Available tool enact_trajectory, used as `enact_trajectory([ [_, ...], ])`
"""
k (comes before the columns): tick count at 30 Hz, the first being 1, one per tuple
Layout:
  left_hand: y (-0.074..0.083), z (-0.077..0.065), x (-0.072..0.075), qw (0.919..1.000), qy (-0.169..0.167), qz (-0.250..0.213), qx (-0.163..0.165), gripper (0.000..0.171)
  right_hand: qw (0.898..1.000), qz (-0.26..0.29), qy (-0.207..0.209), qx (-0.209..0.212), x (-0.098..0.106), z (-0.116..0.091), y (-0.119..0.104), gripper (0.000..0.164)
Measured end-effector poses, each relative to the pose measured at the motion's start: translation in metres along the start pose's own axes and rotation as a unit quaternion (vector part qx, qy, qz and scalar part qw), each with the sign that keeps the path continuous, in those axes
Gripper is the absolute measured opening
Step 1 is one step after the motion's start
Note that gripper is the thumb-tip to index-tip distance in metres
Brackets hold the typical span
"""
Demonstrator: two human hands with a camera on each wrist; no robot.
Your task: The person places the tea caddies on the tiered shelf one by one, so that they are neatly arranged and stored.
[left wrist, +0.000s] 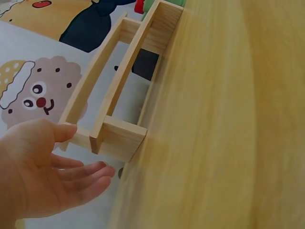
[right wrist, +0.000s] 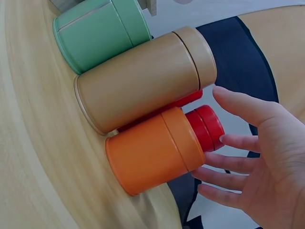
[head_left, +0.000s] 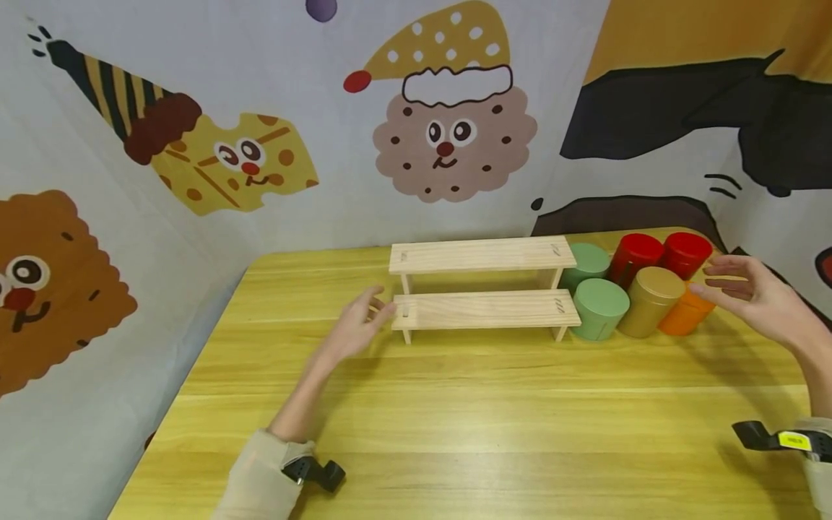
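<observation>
A two-tier wooden rack [head_left: 481, 310] of pale boards stands toward the back of the table. My left hand [head_left: 356, 321] is at its left end, thumb near the boards and fingers loosely spread, holding nothing. Canisters cluster at the rack's right: two green canisters [head_left: 599, 310], two red canisters [head_left: 635, 256], a tall gold canister [head_left: 650, 303] and a short orange canister [head_left: 685, 310]. Beside the orange one is my right hand [head_left: 757, 296], its fingers relaxed and apart around nothing. In the right wrist view its fingertips [right wrist: 205, 191] reach close to the orange canister's lid.
The table [head_left: 442, 426] has a yellowish wood-grain top. Behind and to the left hangs a white cloth [head_left: 344, 180] printed with cartoon cookies and cheese. Black camera straps [head_left: 315, 473] sit on both wrists.
</observation>
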State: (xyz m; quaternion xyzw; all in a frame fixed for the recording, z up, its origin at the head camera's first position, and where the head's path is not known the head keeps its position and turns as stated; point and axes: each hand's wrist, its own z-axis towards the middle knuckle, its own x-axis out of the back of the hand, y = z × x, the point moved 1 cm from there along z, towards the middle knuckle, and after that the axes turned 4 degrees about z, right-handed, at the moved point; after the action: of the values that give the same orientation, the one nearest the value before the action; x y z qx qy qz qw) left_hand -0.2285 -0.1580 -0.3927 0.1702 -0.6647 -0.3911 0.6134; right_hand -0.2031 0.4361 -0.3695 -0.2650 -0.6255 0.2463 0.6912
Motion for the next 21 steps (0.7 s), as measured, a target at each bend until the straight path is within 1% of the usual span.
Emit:
enact_trajectory([
  [4,0.0,0.002,-0.005,1.0,-0.002,-0.007,0.002,0.064,1.0,0.004,-0.016,0.019,-0.003,0.002,0.006,0.077],
  [7,-0.001,0.004,-0.008,0.9999,-0.003,-0.015,0.001,0.063,0.999,0.003,-0.028,0.025,-0.004,0.003,0.009,0.075],
  [12,0.001,0.005,-0.011,0.9992,-0.01,-0.039,0.003,0.06,0.998,0.005,-0.058,0.019,-0.006,0.003,0.015,0.081],
  [15,0.001,0.006,-0.014,0.9982,-0.017,-0.058,0.003,0.059,0.998,0.001,-0.067,0.02,-0.008,0.002,0.018,0.086],
  [21,0.0,0.009,-0.018,0.9966,-0.015,-0.079,0.014,0.055,0.996,0.011,-0.073,0.042,-0.01,0.003,0.024,0.082],
])
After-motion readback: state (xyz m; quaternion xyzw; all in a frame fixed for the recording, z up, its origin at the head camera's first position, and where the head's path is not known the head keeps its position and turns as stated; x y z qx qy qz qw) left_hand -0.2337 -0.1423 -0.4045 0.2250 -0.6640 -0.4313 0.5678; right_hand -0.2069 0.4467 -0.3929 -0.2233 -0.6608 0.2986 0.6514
